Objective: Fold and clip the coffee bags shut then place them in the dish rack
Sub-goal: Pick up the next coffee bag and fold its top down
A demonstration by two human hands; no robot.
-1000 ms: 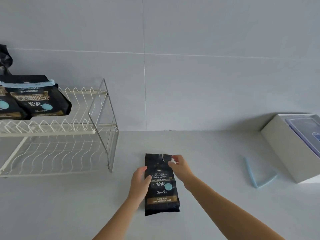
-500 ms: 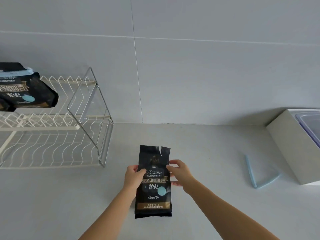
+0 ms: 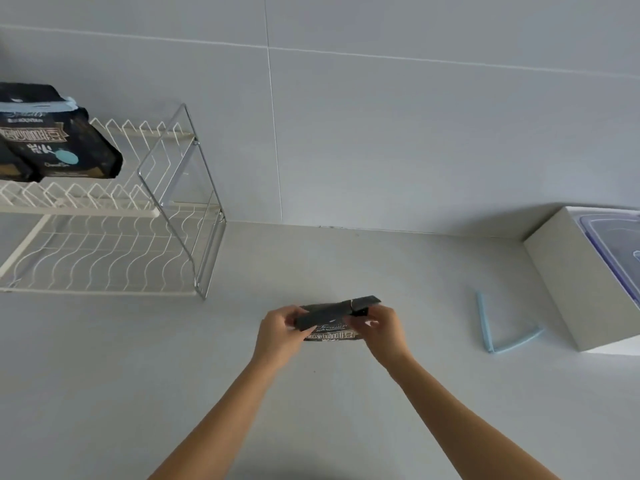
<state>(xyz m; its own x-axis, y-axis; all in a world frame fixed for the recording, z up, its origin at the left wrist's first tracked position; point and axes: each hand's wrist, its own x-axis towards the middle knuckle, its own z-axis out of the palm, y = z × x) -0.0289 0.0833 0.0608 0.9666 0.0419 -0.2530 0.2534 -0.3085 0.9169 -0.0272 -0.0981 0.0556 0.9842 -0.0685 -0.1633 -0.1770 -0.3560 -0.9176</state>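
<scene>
Both hands at work on a coffee bag: my left hand (image 3: pixel 281 332) and right hand (image 3: pixel 385 332) hold a black coffee bag (image 3: pixel 329 336) low over the grey table (image 3: pixel 138 393). Its top strip is bent over toward me across the printed front. My left fingers (image 3: pixel 292 311) are curled round the strip's left end and pinch it. My right fingers (image 3: pixel 362 322) pinch the right end, where a torn corner sticks out just beyond them. The lower part of the bag is hidden behind my hands, and I cannot tell whether it touches the table.

Well apart to the right of my right fingers, a pale blue bag clip (image 3: pixel 498 329) lies open in a V on the table. It sits just beside a white box (image 3: pixel 561 282) that holds a clear lidded container (image 3: pixel 613 244).

Far to the left of my left fingers, and beyond them, a two-tier white wire dish rack (image 3: pixel 104 244) stands against the grey tiled wall (image 3: pixel 381 133). On its upper tier, at the frame's left edge, lie two more coffee bags (image 3: pixel 62 143). The nearer one's top is closed with a pale blue clip (image 3: pixel 38 107).
</scene>
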